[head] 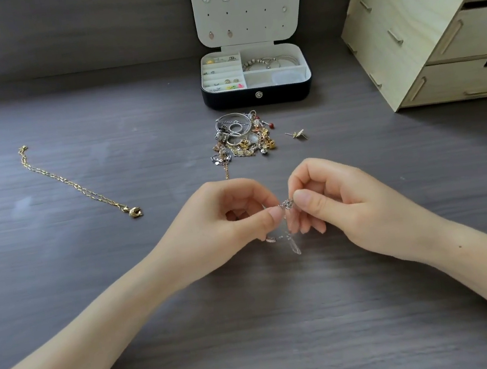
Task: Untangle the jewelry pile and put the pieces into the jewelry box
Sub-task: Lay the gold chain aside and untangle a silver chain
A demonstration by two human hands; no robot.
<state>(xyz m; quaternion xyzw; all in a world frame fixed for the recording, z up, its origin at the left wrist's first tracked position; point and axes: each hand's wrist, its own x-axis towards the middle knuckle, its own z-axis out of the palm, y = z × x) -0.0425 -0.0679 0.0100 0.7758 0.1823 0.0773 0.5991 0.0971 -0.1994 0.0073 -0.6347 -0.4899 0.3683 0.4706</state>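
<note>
Mid-table (67,318), at 6 of the pile (241,136): forearms come in from 7 and 5, with the hands meeting knuckle to knuckle. Left hand (225,218) is curled, thumb and forefinger tips pinching a thin silver chain (287,204) at its charm. Right hand (348,204) mirrors it, pinching the same charm from the 3 side. Other fingers are folded under. Chain slack hangs from the pinch toward 6, long axis roughly 12–6, with a short bit trailing to 9. Can't tell if it touches the table. Pile sits tangled, just at 6 of the box (258,96), which is open with its lid upright. Necklace (79,185) at 10 lies straight, axis 11–5, pendant at the 5 end. Stud (297,134) is just at 3 of the pile. Drawers (403,36) at 2.
</note>
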